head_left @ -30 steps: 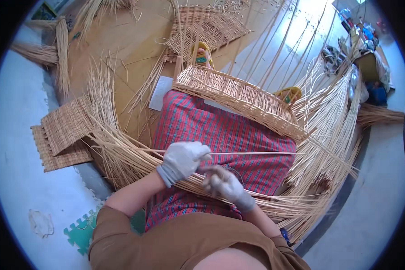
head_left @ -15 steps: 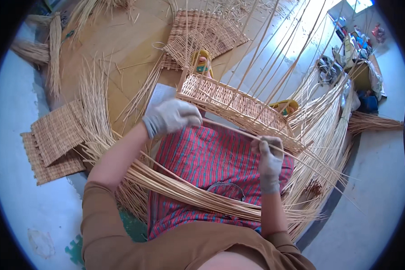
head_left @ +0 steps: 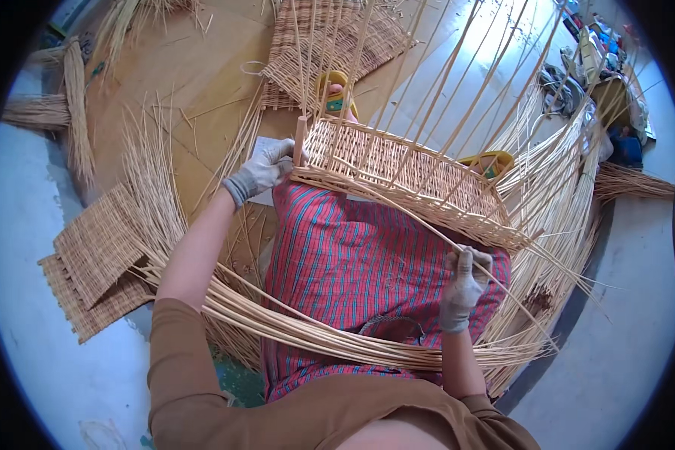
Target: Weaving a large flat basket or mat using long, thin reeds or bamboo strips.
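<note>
Basket (head_left: 406, 163) steadied, it seems, by our left hand (head_left: 266, 169) at its left corner, grip unclear; our right hand (head_left: 464, 289) pinches a strand (head_left: 432, 229), apparently for tension.

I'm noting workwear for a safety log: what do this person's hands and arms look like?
The left hand and right hand wear off-white fabric work gloves with grey cuffs. Plain brown fabric sleeves end near the elbows, leaving the forearms bare. I see no cables.
</note>
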The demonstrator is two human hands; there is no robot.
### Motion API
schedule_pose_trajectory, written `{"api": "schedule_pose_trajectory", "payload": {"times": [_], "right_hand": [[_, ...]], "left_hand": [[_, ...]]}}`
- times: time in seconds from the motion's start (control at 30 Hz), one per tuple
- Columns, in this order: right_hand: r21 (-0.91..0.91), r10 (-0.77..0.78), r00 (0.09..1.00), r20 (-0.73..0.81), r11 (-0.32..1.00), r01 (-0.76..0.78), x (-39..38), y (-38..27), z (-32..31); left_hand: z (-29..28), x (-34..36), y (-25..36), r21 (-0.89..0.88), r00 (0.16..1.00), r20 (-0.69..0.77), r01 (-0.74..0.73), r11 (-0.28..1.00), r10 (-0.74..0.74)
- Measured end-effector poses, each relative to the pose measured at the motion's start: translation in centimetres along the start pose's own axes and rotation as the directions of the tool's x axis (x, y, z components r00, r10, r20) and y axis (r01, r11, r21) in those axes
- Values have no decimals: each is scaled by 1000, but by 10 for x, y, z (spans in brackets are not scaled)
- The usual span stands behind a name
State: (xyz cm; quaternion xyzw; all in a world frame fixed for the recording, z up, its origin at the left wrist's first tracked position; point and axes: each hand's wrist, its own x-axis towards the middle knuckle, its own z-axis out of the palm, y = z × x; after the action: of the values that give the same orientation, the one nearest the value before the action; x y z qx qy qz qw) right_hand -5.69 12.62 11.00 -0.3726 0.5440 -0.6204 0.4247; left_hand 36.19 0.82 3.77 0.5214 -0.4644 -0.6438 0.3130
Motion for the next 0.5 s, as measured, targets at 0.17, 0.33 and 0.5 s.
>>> {"api": "schedule_pose_trajectory", "payload": {"times": [0.17, 0.33, 0.5], "right_hand": [[-19, 59, 998, 36, 998, -58, -17, 2, 4], [-1, 97, 987, 126, 995, -97, -6, 9, 0], [-9, 150, 956, 251, 988, -152, 1, 3, 7]], "left_hand": [[4, -11, 5, -19, 997, -70, 20, 1000, -22], [24, -16, 1, -108, 943, -329, -87, 990, 47], [15, -14, -7, -116, 927, -359, -163, 980, 111]]}}
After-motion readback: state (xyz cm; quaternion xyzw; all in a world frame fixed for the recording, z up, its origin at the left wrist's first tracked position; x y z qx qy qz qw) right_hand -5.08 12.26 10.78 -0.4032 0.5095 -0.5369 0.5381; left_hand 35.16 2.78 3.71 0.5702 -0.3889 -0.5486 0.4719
